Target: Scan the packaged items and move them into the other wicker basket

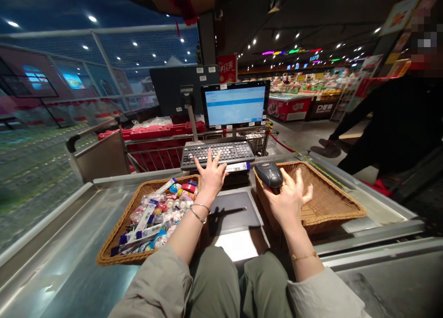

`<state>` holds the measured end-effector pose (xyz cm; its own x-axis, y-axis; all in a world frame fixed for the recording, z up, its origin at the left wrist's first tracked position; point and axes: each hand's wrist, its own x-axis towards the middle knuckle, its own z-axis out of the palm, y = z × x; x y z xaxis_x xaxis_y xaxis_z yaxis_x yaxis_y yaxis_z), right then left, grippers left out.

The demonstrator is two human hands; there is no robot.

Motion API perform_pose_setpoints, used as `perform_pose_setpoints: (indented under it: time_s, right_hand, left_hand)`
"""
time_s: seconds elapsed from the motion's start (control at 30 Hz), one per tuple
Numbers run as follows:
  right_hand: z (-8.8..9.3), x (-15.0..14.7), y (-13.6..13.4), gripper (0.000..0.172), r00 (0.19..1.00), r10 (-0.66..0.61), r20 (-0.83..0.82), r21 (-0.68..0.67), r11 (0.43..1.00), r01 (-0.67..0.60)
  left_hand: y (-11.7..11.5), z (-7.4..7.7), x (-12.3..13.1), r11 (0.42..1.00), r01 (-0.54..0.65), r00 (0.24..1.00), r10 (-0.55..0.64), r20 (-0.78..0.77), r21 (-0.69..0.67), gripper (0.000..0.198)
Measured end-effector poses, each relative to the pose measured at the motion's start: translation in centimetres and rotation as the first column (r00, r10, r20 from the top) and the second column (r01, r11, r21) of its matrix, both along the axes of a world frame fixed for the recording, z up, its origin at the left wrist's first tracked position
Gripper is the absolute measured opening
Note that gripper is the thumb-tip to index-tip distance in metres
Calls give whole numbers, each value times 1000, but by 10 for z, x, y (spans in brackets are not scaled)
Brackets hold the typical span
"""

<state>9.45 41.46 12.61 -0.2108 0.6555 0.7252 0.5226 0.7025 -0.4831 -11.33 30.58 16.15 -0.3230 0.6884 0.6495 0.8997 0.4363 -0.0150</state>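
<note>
My left hand (212, 177) is over the black keyboard (221, 153), fingers spread on or just above the keys. By its thumb, at the keyboard's front edge, lies a white packet with a purple end (238, 166). My right hand (289, 193) has its thumb and index finger against a black barcode scanner (269, 174), its other fingers spread apart. The scanner is at the left rim of a wicker basket (328, 195); its handle is hidden. Beyond the keyboard stands a lit monitor (235, 105) with a blue and white screen.
Left of my left arm, a wicker basket (104, 253) holds many wrapped sweets and white packets (147, 214). Between my arms is a grey panel (235, 212) on the metal counter (65, 272). A person in black (398, 119) stands at the right. Red crates (148, 132) stand behind.
</note>
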Motion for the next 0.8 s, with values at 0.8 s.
perform_pose_setpoints:
  time_s: [0.8]
  right_hand:
    - [-13, 80, 60, 47, 973, -231, -14, -132, 965, 228]
  left_hand:
    - [90, -20, 63, 911, 369, 911, -394, -121, -184, 24]
